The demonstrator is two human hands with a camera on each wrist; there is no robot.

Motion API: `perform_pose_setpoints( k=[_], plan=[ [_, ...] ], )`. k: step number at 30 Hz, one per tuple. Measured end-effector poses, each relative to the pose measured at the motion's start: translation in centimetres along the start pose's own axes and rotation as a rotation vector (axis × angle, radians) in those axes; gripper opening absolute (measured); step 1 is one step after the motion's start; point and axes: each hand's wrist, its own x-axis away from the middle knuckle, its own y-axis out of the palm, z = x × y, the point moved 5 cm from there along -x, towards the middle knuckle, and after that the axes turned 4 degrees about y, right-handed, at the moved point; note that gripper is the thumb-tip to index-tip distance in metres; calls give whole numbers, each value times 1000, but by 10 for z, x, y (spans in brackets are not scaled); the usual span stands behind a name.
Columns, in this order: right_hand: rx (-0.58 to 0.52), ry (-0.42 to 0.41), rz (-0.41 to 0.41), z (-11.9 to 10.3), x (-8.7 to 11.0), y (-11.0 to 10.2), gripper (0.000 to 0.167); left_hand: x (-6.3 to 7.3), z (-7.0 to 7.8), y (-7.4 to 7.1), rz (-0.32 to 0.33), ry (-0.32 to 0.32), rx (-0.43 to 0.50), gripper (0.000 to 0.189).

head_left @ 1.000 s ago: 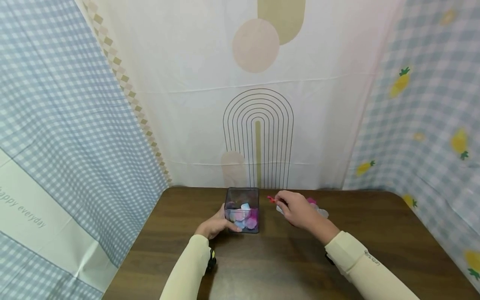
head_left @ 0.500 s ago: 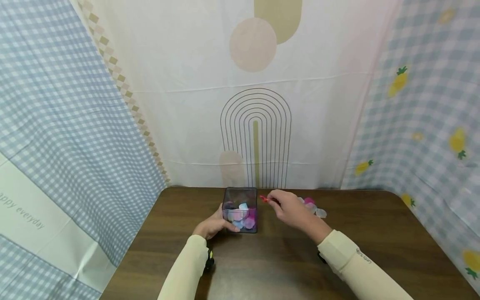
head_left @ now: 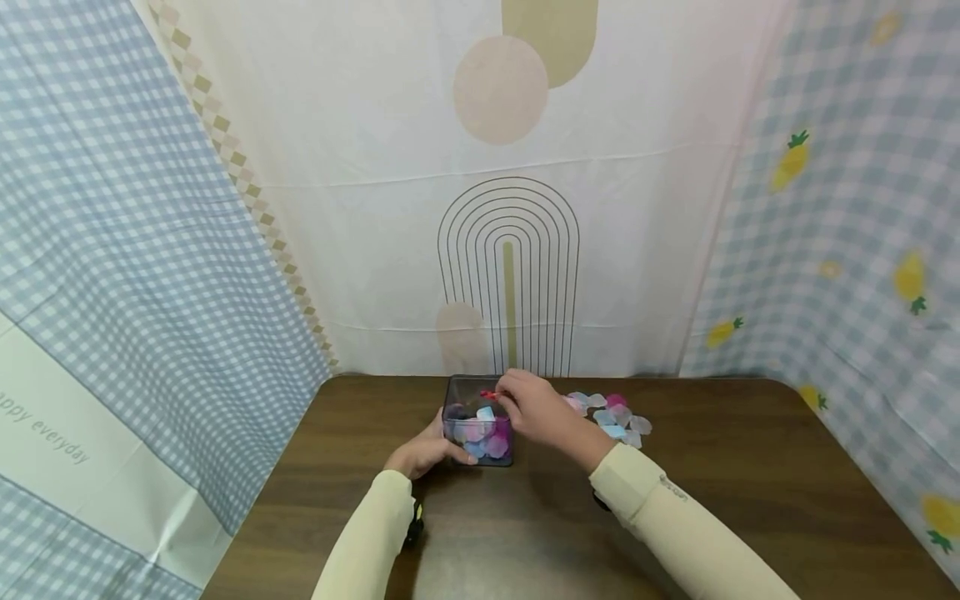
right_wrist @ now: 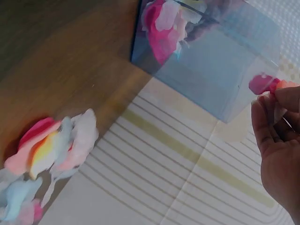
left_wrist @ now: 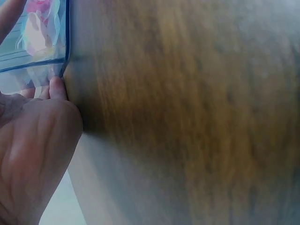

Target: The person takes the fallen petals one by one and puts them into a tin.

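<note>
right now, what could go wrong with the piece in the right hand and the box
The right hand pinches a small red piece close to the clear box, so the piece might slip and land outside. That hand could also bump the clear box, though the left hand is holding it. The loose pieces lie near the right arm, so a careless swing might scatter them.

The piece [head_left: 487, 395] in the right hand [head_left: 536, 408] is showing red, perhaps partly magenta; beneath, the table [head_left: 510, 533] is showing brown grain.
</note>
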Motion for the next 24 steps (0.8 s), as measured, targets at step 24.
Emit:
perform_pose_setpoints(
  k=[24],
  plan=[
    [-36,120,-296,-12,-48,50,17,4,-2,1,-16,8,15,111]
  ],
)
